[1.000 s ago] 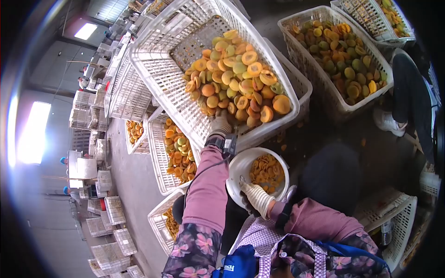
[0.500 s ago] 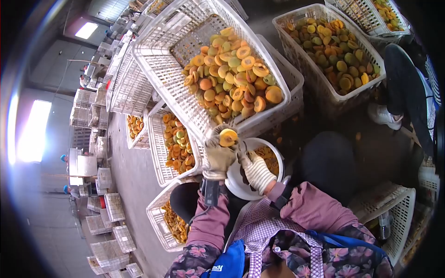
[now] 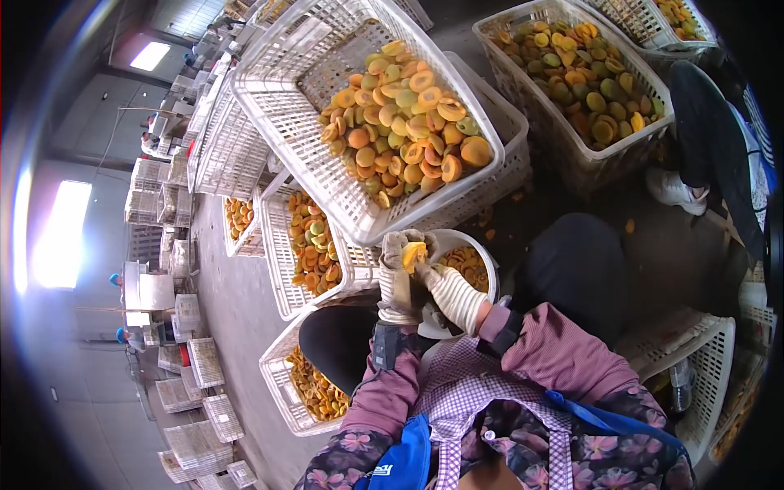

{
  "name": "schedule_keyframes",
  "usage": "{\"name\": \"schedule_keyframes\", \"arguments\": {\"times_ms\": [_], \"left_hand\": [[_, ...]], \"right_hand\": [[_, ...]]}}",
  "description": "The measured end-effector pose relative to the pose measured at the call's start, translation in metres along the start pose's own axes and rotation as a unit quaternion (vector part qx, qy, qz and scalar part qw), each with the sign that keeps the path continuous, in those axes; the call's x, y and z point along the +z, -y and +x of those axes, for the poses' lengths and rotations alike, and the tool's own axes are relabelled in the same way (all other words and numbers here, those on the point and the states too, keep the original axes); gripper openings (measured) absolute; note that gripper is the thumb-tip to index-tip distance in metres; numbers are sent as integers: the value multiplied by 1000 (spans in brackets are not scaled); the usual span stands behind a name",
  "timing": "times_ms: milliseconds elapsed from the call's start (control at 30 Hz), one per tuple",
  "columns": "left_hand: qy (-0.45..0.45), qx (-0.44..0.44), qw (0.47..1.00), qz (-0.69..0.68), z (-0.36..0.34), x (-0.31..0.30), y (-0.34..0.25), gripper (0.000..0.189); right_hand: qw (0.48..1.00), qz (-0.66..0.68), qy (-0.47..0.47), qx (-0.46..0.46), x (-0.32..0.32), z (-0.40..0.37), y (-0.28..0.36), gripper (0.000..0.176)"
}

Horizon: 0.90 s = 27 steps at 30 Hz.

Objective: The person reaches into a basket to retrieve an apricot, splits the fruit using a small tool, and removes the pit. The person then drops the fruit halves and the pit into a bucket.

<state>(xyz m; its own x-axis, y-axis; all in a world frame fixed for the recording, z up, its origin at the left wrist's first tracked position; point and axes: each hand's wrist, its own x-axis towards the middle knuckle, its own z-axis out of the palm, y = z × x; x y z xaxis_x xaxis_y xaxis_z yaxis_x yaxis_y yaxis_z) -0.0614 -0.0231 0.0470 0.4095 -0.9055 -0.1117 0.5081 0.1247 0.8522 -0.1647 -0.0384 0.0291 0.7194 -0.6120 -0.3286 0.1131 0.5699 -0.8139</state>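
Fruit: one orange-yellow half (image 3: 414,254), small and rounded, held just above the near edge of the bowl, below the crate's low rim.
Left hand: (image 3: 398,279) grey worn glove, fingers curled shut around the half from the left; it carries the fruit.
Right hand: (image 3: 452,296) ribbed white knit glove, fingertips pressed to the half from the right and below; closed onto it. I cannot tell whether it holds a tool.
Lie: both hands meet at the fruit, the left nearer its bulk.
Bowl: (image 3: 491,263) white, smooth, round, with orange pieces inside.
Crate: (image 3: 278,106) white plastic lattice, tilted toward the person, with piled halves (image 3: 404,122), matte skins, some greenish.
Beyond: a second crate (image 3: 572,167) of fruit, and a person's white shoe (image 3: 674,186) beside it.
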Motion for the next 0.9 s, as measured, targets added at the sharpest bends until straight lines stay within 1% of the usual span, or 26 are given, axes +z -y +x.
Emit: {"name": "schedule_keyframes", "arguments": {"times_ms": [33,67,100,133,167,200,233,267,300,333,367,400,433,467,500,533,567,600,633,700,733,767,800,833,867,900], "left_hand": [[0,-2,1000,1,-1,3,-1,34],[-3,10,999,42,-2,10,-4,34],[-4,23,996,83,-1,14,-5,33],[-9,-26,990,140,6,9,-7,30],[-11,-25,990,140,6,3,-9,30],[9,-30,980,194,4,-3,-12,29],[29,-34,967,249,1,-7,-14,28],[-43,-21,984,174,-5,-1,-15,31],[-48,-21,983,177,-7,0,-22,31],[10,-13,966,258,-6,-1,-31,33],[69,-8,939,336,-5,-2,-35,36],[136,-13,940,312,-4,-3,-33,41],[167,-38,947,274,-8,-4,-33,45],[86,-75,951,286,-6,-22,-25,46],[4,-111,949,296,-4,-25,-25,47],[29,0,984,176,-6,-29,-31,46],[29,2,984,174,2,-35,-36,46],[-16,63,990,121,18,-47,-40,46],[-60,120,989,67,38,-58,-42,46],[-149,229,961,-46,78,-70,-42,46],[-103,149,974,138,97,-69,-37,34],[-54,63,945,317,118,-68,-31,30],[-83,8,933,350,157,-99,-7,30],[-112,-46,917,380,188,-130,17,35],[-111,-45,919,377,195,-125,16,35],[-38,-66,777,625,198,-114,12,30]], "right_hand": [[981,100,89,142,-4,-7,15,50],[984,125,39,119,2,-5,11,51],[984,126,38,119,1,-4,10,51],[990,80,22,119,-2,-4,8,54],[992,32,8,118,-3,-2,6,57],[995,-86,-42,-22,2,7,-13,55],[952,-290,-54,-86,-2,15,-34,48],[948,-302,-33,-98,3,7,-22,43],[944,-313,-10,-108,8,-2,-11,39],[903,-341,-4,-259,8,-1,-32,36],[904,-341,0,-259,10,-2,-28,36],[974,-196,87,-74,10,-5,-24,35],[978,-37,167,118,8,-8,-19,34],[970,-43,161,175,11,-15,4,37],[969,-47,162,179,13,-22,10,37],[964,-20,160,209,15,-26,15,39],[959,9,158,235,17,-27,18,41],[968,46,97,227,23,-30,16,40],[951,101,85,280,20,-22,-5,39],[946,139,1,292,19,-15,-3,41],[946,140,-2,293,19,-9,-3,41],[950,144,-20,277,20,-4,-4,41],[954,146,-38,259,20,2,-5,40],[954,144,-41,259,20,7,-4,40],[957,129,-57,252,21,12,-3,41],[960,115,-73,246,21,15,-4,42]]}}
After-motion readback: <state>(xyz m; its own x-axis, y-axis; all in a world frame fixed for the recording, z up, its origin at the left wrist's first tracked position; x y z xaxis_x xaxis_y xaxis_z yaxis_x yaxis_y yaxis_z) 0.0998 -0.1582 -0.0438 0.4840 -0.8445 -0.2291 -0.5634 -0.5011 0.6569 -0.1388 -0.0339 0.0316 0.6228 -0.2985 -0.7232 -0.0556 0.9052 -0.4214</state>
